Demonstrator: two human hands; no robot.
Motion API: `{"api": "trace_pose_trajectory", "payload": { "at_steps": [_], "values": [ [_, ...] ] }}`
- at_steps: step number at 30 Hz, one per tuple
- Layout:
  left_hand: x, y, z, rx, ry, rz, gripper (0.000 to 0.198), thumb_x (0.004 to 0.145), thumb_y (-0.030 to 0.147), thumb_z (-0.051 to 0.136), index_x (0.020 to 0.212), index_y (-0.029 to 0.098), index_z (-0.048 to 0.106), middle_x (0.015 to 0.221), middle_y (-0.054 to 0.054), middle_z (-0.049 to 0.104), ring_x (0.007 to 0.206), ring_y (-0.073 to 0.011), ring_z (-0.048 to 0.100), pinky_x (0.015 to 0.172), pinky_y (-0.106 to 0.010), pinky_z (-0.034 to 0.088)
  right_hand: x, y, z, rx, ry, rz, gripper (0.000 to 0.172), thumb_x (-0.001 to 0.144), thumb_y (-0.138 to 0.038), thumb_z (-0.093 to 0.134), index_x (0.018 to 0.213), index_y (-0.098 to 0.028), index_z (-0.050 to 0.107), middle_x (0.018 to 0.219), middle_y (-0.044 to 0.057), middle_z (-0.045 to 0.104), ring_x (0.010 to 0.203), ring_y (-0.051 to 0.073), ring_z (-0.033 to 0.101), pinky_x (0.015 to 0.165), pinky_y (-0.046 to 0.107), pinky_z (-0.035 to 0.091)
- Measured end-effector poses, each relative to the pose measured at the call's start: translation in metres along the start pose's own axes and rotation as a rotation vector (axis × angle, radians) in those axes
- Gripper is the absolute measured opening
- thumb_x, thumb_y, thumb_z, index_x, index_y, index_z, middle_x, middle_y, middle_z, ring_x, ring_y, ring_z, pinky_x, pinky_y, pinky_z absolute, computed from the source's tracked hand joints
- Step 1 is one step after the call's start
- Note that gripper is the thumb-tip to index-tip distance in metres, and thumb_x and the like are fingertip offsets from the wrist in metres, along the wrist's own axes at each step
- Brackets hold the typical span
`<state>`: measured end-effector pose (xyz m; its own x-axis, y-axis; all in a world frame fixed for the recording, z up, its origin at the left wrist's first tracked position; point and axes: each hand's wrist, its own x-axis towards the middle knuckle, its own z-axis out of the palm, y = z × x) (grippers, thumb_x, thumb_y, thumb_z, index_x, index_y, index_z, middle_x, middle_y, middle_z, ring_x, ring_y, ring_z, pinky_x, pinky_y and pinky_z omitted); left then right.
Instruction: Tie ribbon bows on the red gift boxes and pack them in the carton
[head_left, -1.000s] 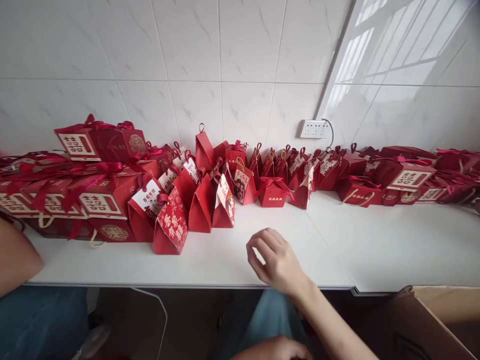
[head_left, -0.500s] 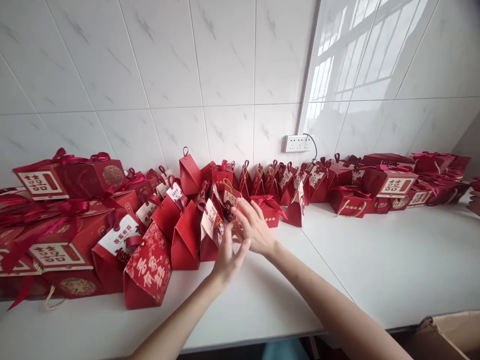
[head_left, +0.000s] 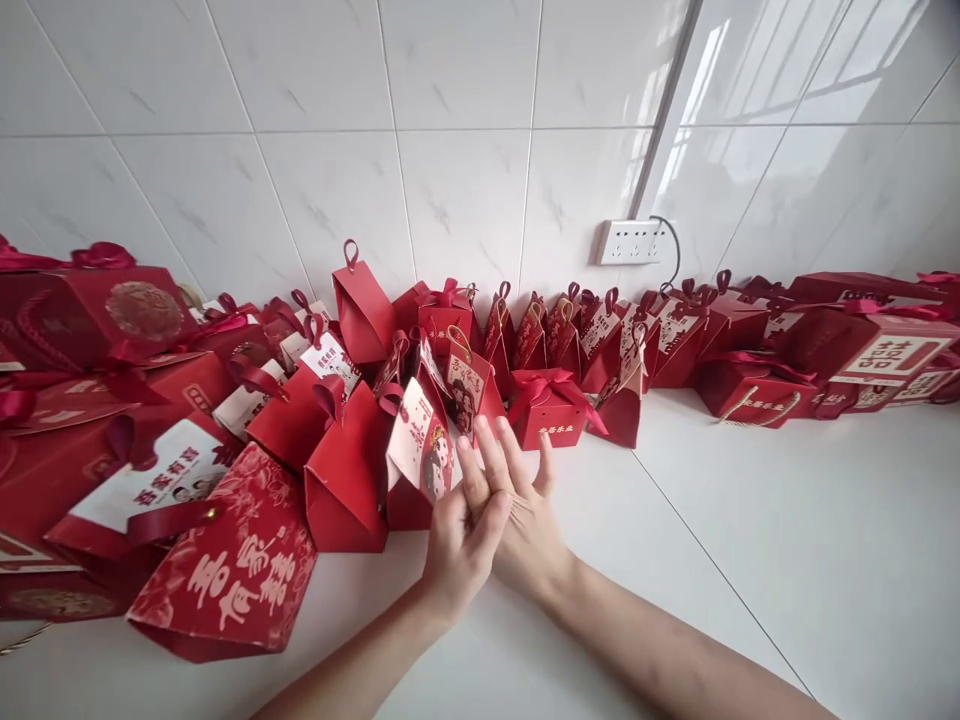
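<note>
My left hand [head_left: 459,552] is closed against the thumb side of my right hand [head_left: 531,522], its thumb lying across it. The right hand's fingers are stretched out and somewhat spread, back upward, with no object in them. Just beyond the fingertips stand a red gift box with a couple printed on it [head_left: 474,385] and a small red box with a bow [head_left: 551,408]. Left of the hands is a red gift box with a pale printed panel [head_left: 412,440]; beside it sits a plain red folded box [head_left: 349,470].
A large red box with white lettering [head_left: 244,565] lies tilted at front left. Stacked gift boxes [head_left: 75,320] fill the left, more boxes [head_left: 862,345] the right. A power strip [head_left: 630,242] hangs on the tiled wall [head_left: 465,70] behind the white table [head_left: 675,600].
My hands have come together, the left now gripping the right, whose fingers have straightened. The view has moved closer to the boxes.
</note>
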<state>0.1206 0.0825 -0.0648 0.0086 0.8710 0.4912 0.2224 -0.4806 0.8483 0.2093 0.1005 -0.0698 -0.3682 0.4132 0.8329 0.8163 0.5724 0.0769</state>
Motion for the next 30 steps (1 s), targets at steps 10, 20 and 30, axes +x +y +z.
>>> {"api": "trace_pose_trajectory", "payload": {
  "at_steps": [10,20,30],
  "values": [
    [-0.006,0.007,-0.002,0.01,-0.001,0.114,0.015,0.087,0.033,0.048,0.076,0.024,0.05,0.068,-0.002,0.066,0.063,-0.0189,0.066,0.054,-0.03,0.05,-0.005,-0.008,-0.013,0.086,0.014,-0.009,0.041,0.091,-0.019,0.039,0.131,-0.018,0.042,0.139,0.006,0.049,0.144,0.017,-0.002,0.115,0.05,-0.008],
    [0.001,-0.007,0.003,0.177,-0.077,0.186,0.015,0.085,0.036,0.051,0.087,0.021,0.048,0.081,-0.002,0.054,0.069,-0.0136,0.056,0.059,-0.025,0.049,0.008,0.064,0.005,0.445,0.071,-0.236,0.043,0.089,-0.043,0.038,0.114,-0.009,0.05,0.116,0.02,0.057,0.116,0.026,0.05,0.091,0.041,0.042],
    [0.0,-0.018,-0.001,0.009,0.039,0.185,0.008,0.089,0.028,0.045,0.092,0.024,0.039,0.087,0.0,0.047,0.072,-0.0124,0.053,0.067,-0.027,0.047,0.002,0.072,0.015,0.548,0.029,-0.12,0.042,0.097,-0.019,0.027,0.055,-0.022,0.034,0.05,-0.002,0.039,0.048,0.013,0.034,0.049,0.028,0.031]
  ]
}}
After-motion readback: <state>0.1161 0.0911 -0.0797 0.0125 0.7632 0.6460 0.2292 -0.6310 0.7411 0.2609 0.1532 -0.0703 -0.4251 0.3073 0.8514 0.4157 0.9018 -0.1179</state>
